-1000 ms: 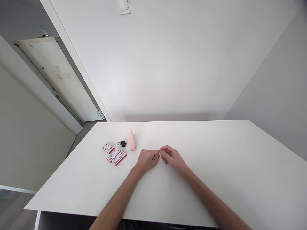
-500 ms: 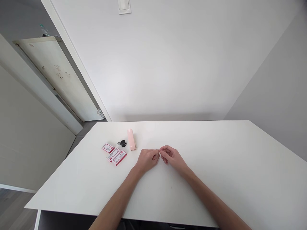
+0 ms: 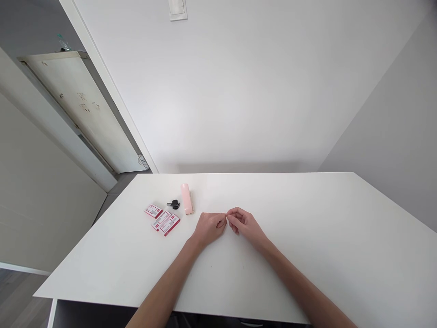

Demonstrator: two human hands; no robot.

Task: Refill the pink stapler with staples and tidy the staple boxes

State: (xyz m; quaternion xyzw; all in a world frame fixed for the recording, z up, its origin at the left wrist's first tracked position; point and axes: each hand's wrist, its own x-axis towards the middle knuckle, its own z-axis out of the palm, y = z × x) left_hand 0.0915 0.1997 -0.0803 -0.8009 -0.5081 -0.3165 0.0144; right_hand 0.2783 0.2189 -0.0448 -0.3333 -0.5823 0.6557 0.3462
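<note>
My left hand [image 3: 210, 228] is closed above the middle of the white table, its thumb and fingers pressed together. My right hand [image 3: 244, 223] meets it at the fingertips, thumb and index finger pinched. Whatever sits between the two pinches, if anything, is too small to make out. Left of my hands stands a pink stapler [image 3: 187, 199], the object nearest to my left hand. A black-headed key [image 3: 174, 204] lies beside it. Further left are several small red-and-white boxes [image 3: 170, 224], grouped close together.
The white table [image 3: 324, 237] has its far edge against a white wall [image 3: 239, 91], with a light switch [image 3: 177, 7] above. A doorway at the left shows a worn white fridge-like cabinet [image 3: 82, 107] with a clear bottle [image 3: 63, 43] on top. A dark open space lies under the front edge.
</note>
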